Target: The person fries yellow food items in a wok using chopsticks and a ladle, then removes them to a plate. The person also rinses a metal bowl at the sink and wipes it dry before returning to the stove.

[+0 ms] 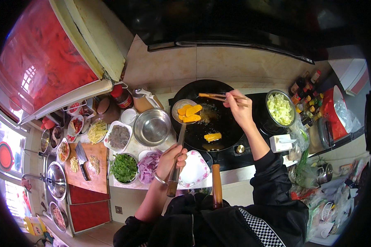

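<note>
My left hand [170, 160] grips the long handle of a strainer ladle [174, 108], whose round bowl is over the left part of a black wok [232, 129]. Several yellow-orange food pieces [190, 113] lie in the bowl. Chopsticks [222, 98] are in my right hand [240, 106], their tips above the wok's far side, holding nothing that I can see. One more yellow piece [212, 137] sits in the wok, near bubbling oil [209, 112]. Toward my body points the wok's wooden handle [216, 185].
Left of the wok stand a steel bowl [152, 127], shrimp dish [118, 136], chopped greens [124, 168], sliced onion [148, 166] and a flowered dish [194, 168]. A cleaver [81, 159] lies on a cutting board [99, 154]. On the right are a cabbage pot [280, 108] and bottles [306, 98].
</note>
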Action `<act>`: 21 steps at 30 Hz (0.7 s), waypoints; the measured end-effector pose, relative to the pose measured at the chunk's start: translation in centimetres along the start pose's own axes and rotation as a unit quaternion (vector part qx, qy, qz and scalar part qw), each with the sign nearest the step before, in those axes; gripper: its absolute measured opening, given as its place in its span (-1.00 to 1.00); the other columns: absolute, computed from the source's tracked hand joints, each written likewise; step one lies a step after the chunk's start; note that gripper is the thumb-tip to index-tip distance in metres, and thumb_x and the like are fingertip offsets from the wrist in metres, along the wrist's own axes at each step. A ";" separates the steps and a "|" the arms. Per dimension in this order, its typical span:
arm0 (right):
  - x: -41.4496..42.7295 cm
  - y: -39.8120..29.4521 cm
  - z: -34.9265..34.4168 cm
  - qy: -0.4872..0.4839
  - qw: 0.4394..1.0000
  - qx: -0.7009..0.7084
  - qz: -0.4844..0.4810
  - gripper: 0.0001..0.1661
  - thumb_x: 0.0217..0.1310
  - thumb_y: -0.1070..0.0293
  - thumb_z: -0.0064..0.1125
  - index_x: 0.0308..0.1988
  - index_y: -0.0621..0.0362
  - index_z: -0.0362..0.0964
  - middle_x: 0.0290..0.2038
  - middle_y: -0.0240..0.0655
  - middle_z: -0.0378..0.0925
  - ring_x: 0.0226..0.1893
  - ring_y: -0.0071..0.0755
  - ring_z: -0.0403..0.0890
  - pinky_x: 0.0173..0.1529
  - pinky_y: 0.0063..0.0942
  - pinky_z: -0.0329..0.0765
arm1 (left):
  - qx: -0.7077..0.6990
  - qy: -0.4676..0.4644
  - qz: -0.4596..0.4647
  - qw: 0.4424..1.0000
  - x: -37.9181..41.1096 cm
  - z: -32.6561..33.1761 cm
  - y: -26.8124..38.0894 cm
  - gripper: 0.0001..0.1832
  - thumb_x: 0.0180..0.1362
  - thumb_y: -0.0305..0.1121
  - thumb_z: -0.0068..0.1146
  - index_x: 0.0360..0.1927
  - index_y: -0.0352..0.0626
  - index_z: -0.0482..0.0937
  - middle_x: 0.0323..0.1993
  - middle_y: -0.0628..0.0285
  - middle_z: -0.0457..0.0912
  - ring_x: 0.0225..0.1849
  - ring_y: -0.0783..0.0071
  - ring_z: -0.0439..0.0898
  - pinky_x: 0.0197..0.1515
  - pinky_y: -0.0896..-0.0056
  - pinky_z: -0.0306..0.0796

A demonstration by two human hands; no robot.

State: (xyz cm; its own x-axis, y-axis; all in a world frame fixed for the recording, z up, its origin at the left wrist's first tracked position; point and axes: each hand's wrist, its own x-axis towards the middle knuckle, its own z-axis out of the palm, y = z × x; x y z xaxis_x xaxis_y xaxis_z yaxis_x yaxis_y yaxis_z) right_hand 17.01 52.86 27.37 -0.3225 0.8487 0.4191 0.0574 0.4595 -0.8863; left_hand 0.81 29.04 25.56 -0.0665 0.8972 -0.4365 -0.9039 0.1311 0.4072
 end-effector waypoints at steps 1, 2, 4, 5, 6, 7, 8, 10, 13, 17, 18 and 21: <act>-0.1 -1.3 0.2 0.013 1.000 0.011 -0.001 -0.80 0.24 0.39 0.07 -0.41 0.29 0.44 -0.58 -0.32 0.52 -0.58 -0.59 0.56 -0.49 -0.66 0.46 | -0.001 0.002 -0.002 1.000 0.2 0.2 -0.1 -0.93 0.31 -0.44 -0.20 -0.23 -0.22 0.26 -0.34 0.17 0.36 -0.54 0.72 0.28 -0.66 0.81 0.19; -0.2 -1.6 0.4 -0.006 0.999 0.026 -0.025 -0.81 0.23 0.39 0.08 -0.41 0.29 0.44 -0.57 -0.33 0.52 -0.57 -0.59 0.56 -0.49 -0.66 0.46 | 0.001 0.002 -0.006 1.000 0.4 0.7 -0.1 -0.93 0.32 -0.44 -0.21 -0.24 -0.23 0.26 -0.34 0.17 0.36 -0.54 0.72 0.28 -0.66 0.81 0.19; -0.5 -2.3 0.9 -0.073 0.996 0.039 -0.029 -0.80 0.23 0.37 0.08 -0.39 0.29 0.45 -0.57 -0.34 0.52 -0.56 -0.60 0.56 -0.48 -0.66 0.46 | 0.015 -0.056 -0.052 0.997 1.0 -0.2 0.3 -0.91 0.32 -0.43 -0.21 -0.23 -0.24 0.25 -0.34 0.16 0.36 -0.55 0.72 0.29 -0.66 0.81 0.21; -0.5 -3.0 0.8 -0.096 0.994 -0.019 -0.049 -0.79 0.24 0.35 0.07 -0.39 0.28 0.45 -0.57 -0.34 0.52 -0.57 -0.60 0.56 -0.49 -0.63 0.47 | -0.005 -0.043 -0.046 0.998 1.0 -0.1 0.4 -0.90 0.32 -0.43 -0.21 -0.22 -0.25 0.25 -0.34 0.17 0.36 -0.54 0.72 0.29 -0.66 0.80 0.21; -0.5 -3.6 0.4 -0.068 0.997 0.004 -0.027 -0.77 0.25 0.33 0.06 -0.39 0.27 0.44 -0.58 -0.34 0.51 -0.58 -0.58 0.56 -0.50 -0.62 0.48 | -0.026 -0.030 -0.039 0.998 1.0 0.0 0.5 -0.90 0.33 -0.42 -0.21 -0.22 -0.25 0.25 -0.35 0.17 0.35 -0.54 0.72 0.29 -0.66 0.80 0.22; -0.4 -3.8 -0.2 -0.040 0.999 0.027 -0.006 -0.76 0.26 0.32 0.05 -0.40 0.27 0.44 -0.59 -0.34 0.51 -0.59 -0.57 0.56 -0.52 -0.61 0.49 | -0.048 -0.016 -0.032 0.998 0.9 0.1 0.6 -0.90 0.33 -0.42 -0.21 -0.22 -0.26 0.24 -0.35 0.18 0.35 -0.54 0.72 0.29 -0.66 0.80 0.22; -0.2 -3.6 -1.6 -0.009 1.000 -0.002 0.015 -0.74 0.27 0.30 0.03 -0.40 0.27 0.42 -0.61 -0.32 0.49 -0.63 -0.55 0.56 -0.54 -0.60 0.50 | -0.031 -0.015 -0.027 0.999 0.5 0.8 0.9 -0.89 0.33 -0.42 -0.21 -0.19 -0.26 0.25 -0.35 0.18 0.36 -0.54 0.72 0.28 -0.67 0.79 0.22; -0.1 -2.4 -3.4 -0.017 0.996 -0.022 0.088 -0.75 0.29 0.30 -0.01 -0.38 0.26 0.39 -0.62 -0.33 0.46 -0.67 -0.56 0.53 -0.59 -0.61 0.49 | -0.003 -0.015 -0.017 1.000 0.4 0.9 1.3 -0.94 0.31 -0.43 -0.19 -0.22 -0.18 0.26 -0.35 0.21 0.37 -0.55 0.70 0.28 -0.66 0.76 0.20; -1.7 0.6 -2.8 -0.060 0.986 -0.010 0.157 -0.80 0.30 0.34 -0.04 -0.36 0.23 0.37 -0.62 -0.36 0.43 -0.71 -0.56 0.49 -0.64 -0.60 0.46 | 0.008 -0.021 -0.004 1.000 0.1 0.9 1.8 -0.97 0.31 -0.44 -0.17 -0.23 -0.13 0.26 -0.35 0.22 0.38 -0.56 0.70 0.28 -0.66 0.75 0.18; -2.7 3.6 -0.6 -0.088 0.988 -0.093 0.090 -0.81 0.26 0.37 0.02 -0.36 0.28 0.42 -0.61 -0.31 0.49 -0.69 -0.53 0.53 -0.57 -0.61 0.46 | 0.005 -0.025 0.023 0.999 -0.6 1.3 1.9 -0.87 0.32 -0.43 -0.20 -0.13 -0.26 0.26 -0.34 0.18 0.37 -0.55 0.73 0.27 -0.68 0.81 0.20; -2.5 4.1 -0.3 -0.083 0.989 -0.082 0.087 -0.80 0.25 0.37 0.03 -0.37 0.29 0.42 -0.62 -0.30 0.49 -0.68 -0.52 0.54 -0.57 -0.60 0.47 | 0.004 -0.023 0.023 0.999 -0.8 1.4 1.9 -0.87 0.32 -0.43 -0.20 -0.13 -0.25 0.26 -0.34 0.18 0.37 -0.55 0.73 0.27 -0.68 0.81 0.20; -2.3 4.8 0.0 -0.064 0.993 -0.058 0.080 -0.78 0.25 0.38 0.03 -0.40 0.32 0.42 -0.64 -0.28 0.50 -0.66 -0.50 0.58 -0.56 -0.60 0.49 | -0.002 -0.018 0.024 1.000 -1.5 1.6 1.9 -0.88 0.32 -0.43 -0.19 -0.14 -0.23 0.26 -0.34 0.18 0.37 -0.55 0.73 0.27 -0.68 0.81 0.20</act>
State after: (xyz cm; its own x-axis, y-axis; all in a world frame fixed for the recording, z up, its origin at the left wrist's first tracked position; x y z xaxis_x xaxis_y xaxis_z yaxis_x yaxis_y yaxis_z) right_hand 18.00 53.12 22.13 -0.4174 0.8767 0.2391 0.2238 0.3542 -0.9080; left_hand -0.10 28.66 28.26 -0.0940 0.9169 -0.3878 -0.9016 0.0867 0.4237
